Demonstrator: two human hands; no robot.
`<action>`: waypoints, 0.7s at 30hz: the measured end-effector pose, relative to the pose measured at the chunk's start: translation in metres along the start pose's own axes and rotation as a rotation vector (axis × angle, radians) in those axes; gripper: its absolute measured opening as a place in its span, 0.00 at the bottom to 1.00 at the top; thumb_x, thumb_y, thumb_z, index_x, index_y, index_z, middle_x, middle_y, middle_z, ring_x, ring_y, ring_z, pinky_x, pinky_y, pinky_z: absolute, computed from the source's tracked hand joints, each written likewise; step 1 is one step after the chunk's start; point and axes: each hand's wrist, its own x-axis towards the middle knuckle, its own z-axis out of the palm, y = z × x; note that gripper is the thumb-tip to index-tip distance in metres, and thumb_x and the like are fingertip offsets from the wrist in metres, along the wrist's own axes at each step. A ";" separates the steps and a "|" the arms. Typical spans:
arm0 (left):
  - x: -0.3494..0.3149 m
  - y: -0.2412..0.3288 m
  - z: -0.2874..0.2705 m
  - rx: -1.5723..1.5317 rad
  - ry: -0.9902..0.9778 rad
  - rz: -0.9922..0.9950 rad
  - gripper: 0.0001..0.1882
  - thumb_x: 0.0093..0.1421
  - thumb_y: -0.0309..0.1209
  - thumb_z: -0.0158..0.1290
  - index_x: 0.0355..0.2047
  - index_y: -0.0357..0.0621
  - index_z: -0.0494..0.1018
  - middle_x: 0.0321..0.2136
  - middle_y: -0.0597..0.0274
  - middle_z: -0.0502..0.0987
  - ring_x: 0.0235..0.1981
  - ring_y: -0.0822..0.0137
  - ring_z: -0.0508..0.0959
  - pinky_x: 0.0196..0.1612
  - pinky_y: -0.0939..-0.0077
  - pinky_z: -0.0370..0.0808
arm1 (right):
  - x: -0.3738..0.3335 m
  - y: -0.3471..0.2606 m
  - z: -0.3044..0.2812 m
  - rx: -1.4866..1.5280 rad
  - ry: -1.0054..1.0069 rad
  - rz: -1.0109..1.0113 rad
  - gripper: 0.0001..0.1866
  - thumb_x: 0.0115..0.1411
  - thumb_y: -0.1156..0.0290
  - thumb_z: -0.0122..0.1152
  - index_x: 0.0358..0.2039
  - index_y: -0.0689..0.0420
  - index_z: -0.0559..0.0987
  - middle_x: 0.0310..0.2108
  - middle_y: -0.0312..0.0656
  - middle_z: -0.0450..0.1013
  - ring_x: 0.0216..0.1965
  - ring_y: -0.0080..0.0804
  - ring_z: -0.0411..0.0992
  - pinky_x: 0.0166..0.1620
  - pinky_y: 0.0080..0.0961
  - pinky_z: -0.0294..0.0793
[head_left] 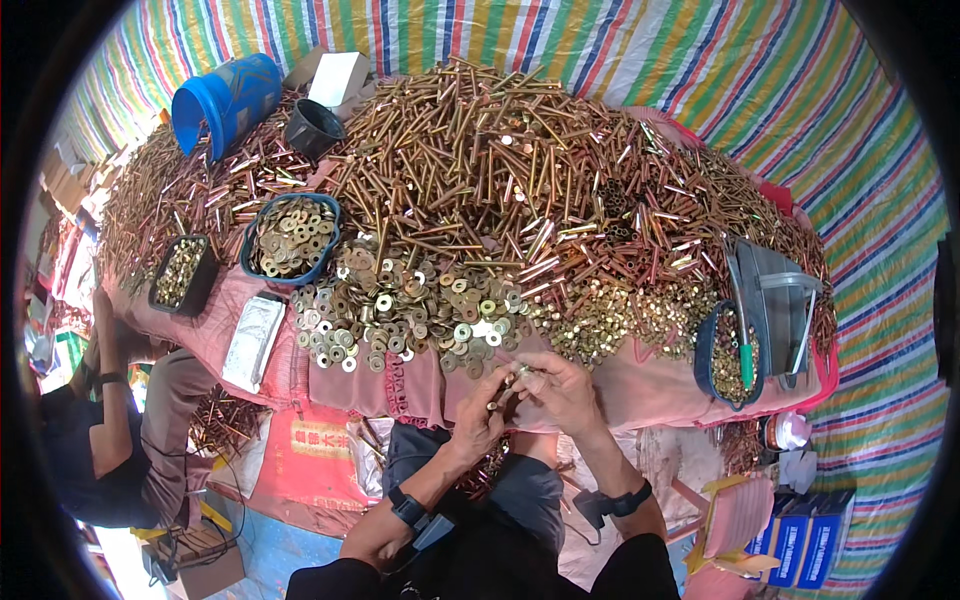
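Note:
My left hand (480,415) is closed around a brass-coloured bolt (492,407), whose end shows between the fingers. Close against it, my right hand (560,388) has its thumb and fingers pinched together on a small metal piece; whether that is a nut or a washer I cannot make out. Both hands are over the near edge of the cloth-covered table. Just beyond them lie a spread of flat washers (400,300) and, to the right, a heap of small nuts (620,320). Behind these rises a big pile of long bolts (470,160).
Left stand a blue basin (290,279) of washers, a black tub (205,285) of nuts and a silver packet (254,342). Right are a blue basket (704,350) of nuts, a green pen (746,366) and a grey scoop (785,290). Another person (110,440) sits far left.

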 end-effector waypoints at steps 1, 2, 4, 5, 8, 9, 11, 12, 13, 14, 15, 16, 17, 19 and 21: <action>0.000 -0.002 0.001 0.048 0.014 0.038 0.36 0.61 0.06 0.47 0.69 0.41 0.66 0.49 0.48 0.82 0.43 0.61 0.85 0.39 0.71 0.86 | 0.000 -0.003 0.004 -0.098 0.011 -0.100 0.18 0.70 0.72 0.65 0.57 0.66 0.79 0.48 0.43 0.81 0.43 0.30 0.80 0.43 0.26 0.81; -0.002 -0.003 0.001 0.001 0.007 0.021 0.36 0.61 0.07 0.46 0.69 0.41 0.66 0.49 0.48 0.82 0.42 0.61 0.85 0.39 0.70 0.86 | 0.000 -0.005 0.008 -0.208 0.034 -0.190 0.16 0.69 0.72 0.65 0.54 0.66 0.81 0.46 0.43 0.81 0.43 0.31 0.80 0.44 0.26 0.81; -0.005 -0.005 0.000 -0.059 -0.005 -0.011 0.36 0.61 0.07 0.46 0.69 0.41 0.66 0.47 0.48 0.82 0.41 0.61 0.86 0.39 0.70 0.86 | 0.000 -0.010 0.013 -0.421 0.067 -0.350 0.14 0.66 0.73 0.67 0.50 0.65 0.83 0.44 0.42 0.81 0.43 0.32 0.80 0.44 0.27 0.81; -0.006 -0.007 -0.001 -0.056 -0.018 -0.030 0.36 0.61 0.07 0.46 0.69 0.41 0.66 0.46 0.48 0.82 0.40 0.61 0.86 0.38 0.70 0.86 | 0.002 -0.012 0.015 -0.525 0.075 -0.421 0.13 0.65 0.74 0.68 0.48 0.65 0.83 0.43 0.42 0.80 0.43 0.33 0.80 0.44 0.28 0.81; -0.009 -0.010 -0.001 -0.049 -0.028 -0.040 0.35 0.61 0.08 0.47 0.69 0.42 0.66 0.43 0.49 0.82 0.36 0.62 0.85 0.38 0.70 0.85 | 0.003 -0.014 0.017 -0.660 0.089 -0.558 0.10 0.64 0.75 0.68 0.44 0.64 0.82 0.41 0.46 0.80 0.40 0.37 0.80 0.42 0.31 0.80; -0.009 -0.010 -0.001 -0.042 -0.022 -0.043 0.34 0.61 0.08 0.47 0.68 0.42 0.67 0.42 0.50 0.82 0.35 0.62 0.85 0.37 0.70 0.85 | 0.002 -0.014 0.017 -0.676 0.091 -0.591 0.09 0.64 0.75 0.68 0.43 0.63 0.82 0.41 0.48 0.79 0.39 0.39 0.81 0.41 0.33 0.80; -0.010 -0.011 -0.001 -0.032 -0.025 -0.054 0.33 0.61 0.08 0.48 0.67 0.41 0.69 0.40 0.52 0.82 0.33 0.63 0.84 0.36 0.70 0.84 | -0.001 -0.013 0.017 -0.629 0.103 -0.457 0.12 0.62 0.73 0.71 0.45 0.62 0.83 0.40 0.45 0.80 0.39 0.35 0.80 0.42 0.29 0.79; -0.010 -0.011 -0.002 -0.031 -0.036 -0.062 0.32 0.62 0.08 0.48 0.66 0.41 0.69 0.39 0.53 0.82 0.33 0.63 0.84 0.35 0.71 0.83 | -0.003 -0.012 0.018 -0.605 0.111 -0.391 0.13 0.62 0.73 0.72 0.46 0.62 0.84 0.40 0.43 0.80 0.39 0.33 0.80 0.42 0.27 0.79; -0.010 -0.010 -0.003 -0.053 -0.032 -0.048 0.31 0.62 0.09 0.48 0.65 0.40 0.70 0.38 0.54 0.82 0.32 0.64 0.83 0.35 0.71 0.82 | -0.005 -0.011 0.019 -0.572 0.113 -0.289 0.13 0.62 0.72 0.73 0.46 0.62 0.84 0.40 0.43 0.80 0.38 0.32 0.80 0.41 0.26 0.79; -0.009 -0.010 -0.002 -0.021 -0.025 -0.061 0.30 0.62 0.09 0.48 0.64 0.40 0.71 0.37 0.54 0.82 0.32 0.65 0.83 0.34 0.72 0.82 | -0.006 -0.010 0.021 -0.539 0.115 -0.188 0.13 0.62 0.72 0.73 0.45 0.62 0.84 0.39 0.43 0.80 0.37 0.31 0.79 0.41 0.26 0.79; -0.007 -0.009 -0.002 -0.012 -0.005 -0.051 0.28 0.63 0.10 0.49 0.63 0.40 0.71 0.37 0.55 0.82 0.32 0.66 0.83 0.34 0.72 0.81 | -0.007 -0.008 0.022 -0.504 0.116 -0.087 0.13 0.61 0.71 0.74 0.45 0.62 0.84 0.39 0.43 0.80 0.37 0.29 0.79 0.40 0.25 0.79; -0.006 -0.008 -0.002 0.000 0.014 -0.028 0.27 0.63 0.10 0.49 0.62 0.40 0.72 0.36 0.56 0.82 0.32 0.67 0.83 0.34 0.73 0.81 | -0.007 -0.008 0.022 -0.467 0.127 -0.109 0.13 0.61 0.71 0.74 0.44 0.62 0.84 0.39 0.43 0.80 0.36 0.28 0.79 0.39 0.24 0.78; -0.005 -0.006 -0.003 -0.007 0.010 -0.049 0.26 0.63 0.11 0.49 0.62 0.40 0.72 0.36 0.56 0.82 0.32 0.67 0.83 0.34 0.73 0.81 | -0.007 -0.007 0.023 -0.430 0.136 -0.131 0.14 0.61 0.70 0.75 0.44 0.62 0.84 0.39 0.43 0.80 0.35 0.26 0.78 0.38 0.23 0.78; -0.004 0.001 -0.005 -0.024 -0.003 -0.068 0.25 0.64 0.12 0.50 0.61 0.39 0.72 0.36 0.56 0.82 0.32 0.68 0.83 0.35 0.73 0.81 | -0.006 -0.007 0.023 -0.466 0.143 -0.283 0.15 0.61 0.69 0.76 0.44 0.63 0.83 0.38 0.43 0.80 0.34 0.24 0.78 0.37 0.22 0.78; -0.004 0.007 -0.006 -0.047 -0.046 -0.150 0.23 0.65 0.13 0.50 0.60 0.39 0.72 0.35 0.55 0.82 0.32 0.66 0.83 0.35 0.72 0.81 | -0.004 -0.007 0.023 -0.611 0.144 -0.548 0.16 0.60 0.69 0.77 0.44 0.64 0.83 0.38 0.43 0.80 0.34 0.24 0.78 0.37 0.22 0.78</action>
